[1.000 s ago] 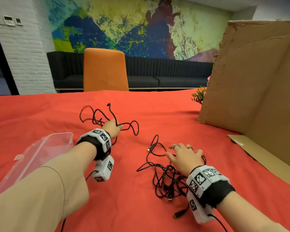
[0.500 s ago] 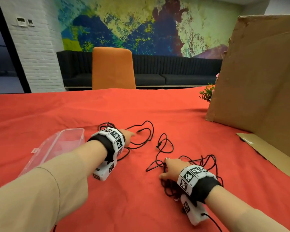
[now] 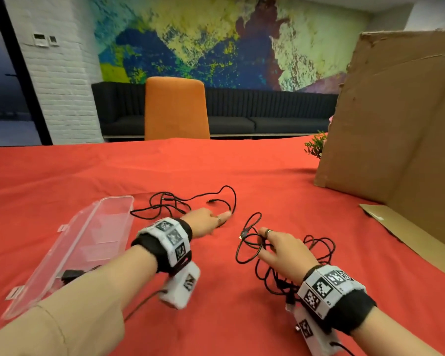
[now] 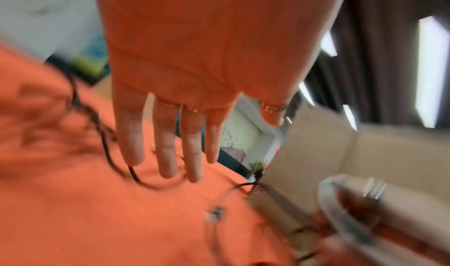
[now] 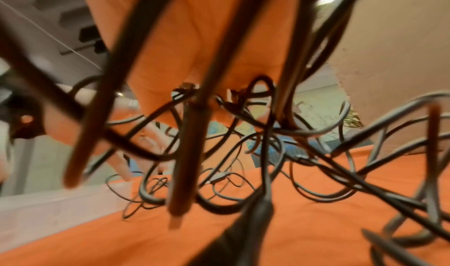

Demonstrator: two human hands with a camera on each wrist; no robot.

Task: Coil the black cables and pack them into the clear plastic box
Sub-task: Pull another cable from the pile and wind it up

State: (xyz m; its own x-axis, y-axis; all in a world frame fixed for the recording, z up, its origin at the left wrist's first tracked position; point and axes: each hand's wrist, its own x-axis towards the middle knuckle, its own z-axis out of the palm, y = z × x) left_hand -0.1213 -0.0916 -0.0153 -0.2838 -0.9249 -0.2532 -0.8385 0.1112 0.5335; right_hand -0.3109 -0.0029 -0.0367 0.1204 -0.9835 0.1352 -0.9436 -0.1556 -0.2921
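A loose black cable (image 3: 190, 201) lies on the red cloth just beyond the clear plastic box (image 3: 88, 240). My left hand (image 3: 211, 220) reaches over it with straight fingers (image 4: 165, 145), the tips touching a cable strand; it grips nothing. A bigger tangle of black cables (image 3: 319, 249) sits under and around my right hand (image 3: 280, 249). That hand's fingers are spread, with strands running between them (image 5: 260, 89). The box lies open at the left with a small black item (image 3: 70, 274) at its near end.
A tall cardboard sheet (image 3: 396, 124) stands at the right, with a flat cardboard piece (image 3: 409, 240) at its foot. A small plant (image 3: 316, 146) sits behind it. An orange chair (image 3: 176, 109) stands at the table's far edge.
My left hand let go of its cable, which now lies flat on the cloth, and has moved rightwards. My right hand went from curled over the tangle to spread fingers.
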